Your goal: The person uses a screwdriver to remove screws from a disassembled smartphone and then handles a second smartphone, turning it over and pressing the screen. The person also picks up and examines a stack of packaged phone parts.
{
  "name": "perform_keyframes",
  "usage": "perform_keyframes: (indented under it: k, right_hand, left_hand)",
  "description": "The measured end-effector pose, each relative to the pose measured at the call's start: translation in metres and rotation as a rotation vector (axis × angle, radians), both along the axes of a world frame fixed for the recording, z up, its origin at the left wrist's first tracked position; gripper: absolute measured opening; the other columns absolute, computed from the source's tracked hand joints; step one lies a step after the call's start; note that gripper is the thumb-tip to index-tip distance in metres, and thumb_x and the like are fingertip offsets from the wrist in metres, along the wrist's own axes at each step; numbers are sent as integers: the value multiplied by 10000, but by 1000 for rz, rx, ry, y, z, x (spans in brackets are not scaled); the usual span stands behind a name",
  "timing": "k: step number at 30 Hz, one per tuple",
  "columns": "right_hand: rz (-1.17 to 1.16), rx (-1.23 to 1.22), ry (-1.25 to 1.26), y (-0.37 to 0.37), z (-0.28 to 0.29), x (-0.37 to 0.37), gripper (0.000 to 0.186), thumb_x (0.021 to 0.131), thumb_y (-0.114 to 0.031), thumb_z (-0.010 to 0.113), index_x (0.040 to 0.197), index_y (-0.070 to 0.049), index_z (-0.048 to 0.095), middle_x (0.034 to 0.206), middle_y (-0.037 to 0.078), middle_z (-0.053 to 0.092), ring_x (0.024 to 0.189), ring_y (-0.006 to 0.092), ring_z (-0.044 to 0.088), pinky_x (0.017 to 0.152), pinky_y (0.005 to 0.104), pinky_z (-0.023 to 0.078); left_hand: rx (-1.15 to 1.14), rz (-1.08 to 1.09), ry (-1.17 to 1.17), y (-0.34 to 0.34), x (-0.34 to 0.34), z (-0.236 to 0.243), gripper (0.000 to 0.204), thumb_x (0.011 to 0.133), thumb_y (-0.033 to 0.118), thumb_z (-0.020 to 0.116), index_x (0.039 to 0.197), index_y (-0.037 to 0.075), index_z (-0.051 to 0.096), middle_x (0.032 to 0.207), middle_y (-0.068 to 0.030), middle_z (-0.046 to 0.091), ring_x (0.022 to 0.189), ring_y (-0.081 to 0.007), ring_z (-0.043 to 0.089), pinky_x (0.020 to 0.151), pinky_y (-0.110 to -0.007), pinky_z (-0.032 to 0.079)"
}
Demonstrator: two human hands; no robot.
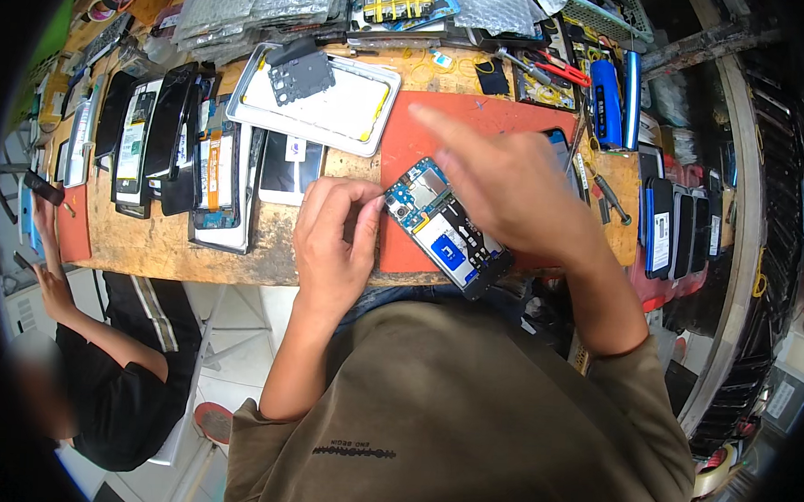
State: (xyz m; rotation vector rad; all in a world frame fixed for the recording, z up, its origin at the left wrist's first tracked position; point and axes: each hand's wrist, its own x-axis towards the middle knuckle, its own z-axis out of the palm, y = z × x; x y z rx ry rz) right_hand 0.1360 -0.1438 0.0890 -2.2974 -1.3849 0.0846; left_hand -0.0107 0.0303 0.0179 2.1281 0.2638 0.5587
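Observation:
An opened smartphone, its back cover off, lies tilted on the red mat near the table's front edge. Its blue circuit board is at the upper end, with a battery and black parts below. My left hand is closed, thumb and fingertips pinching the phone's upper left corner. Over the phone's right side hovers my right hand, slightly blurred, its index finger stretched toward the white tray and the thumb apart; I see nothing in it. The white tray holds a dark grey plastic phone cover piece.
Several dismantled phones stand in a row at left. Another phone lies partly behind my right hand. Red-handled pliers, a blue cylinder and screwdrivers sit at right. Bubble-wrap sheets are stacked behind. A co-worker's hand is far left.

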Motion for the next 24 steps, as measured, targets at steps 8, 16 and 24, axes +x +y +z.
perform_keyframes:
  k: [8,16,24]
  right_hand:
    - [-22,503,455,7,13,-5,341,1065,-61,613,1394,26,605,910,61,683,783,116,668,700,262,543]
    - [65,431,335,11,4,-8,448,935,56,679,1377,22,614,972,114,714,869,204,742,782,325,579]
    - [152,243,62,15,7,-8,375,924,26,706,1292,19,639,992,147,715,879,305,738,765,395,580]
  left_hand:
    - [-130,-37,35,-5,6,2,102,919,-5,770,991,5,699,967,-124,690,879,-286,687,774,-380,546]
    - [-250,-74,41,-3,7,4,82,951,14,760,1017,-8,717,966,-105,697,872,-217,695,766,-335,548]
    - [-110,-116,41,4,10,8,96,938,45,760,1011,0,717,960,-126,680,869,-302,658,769,-394,527]
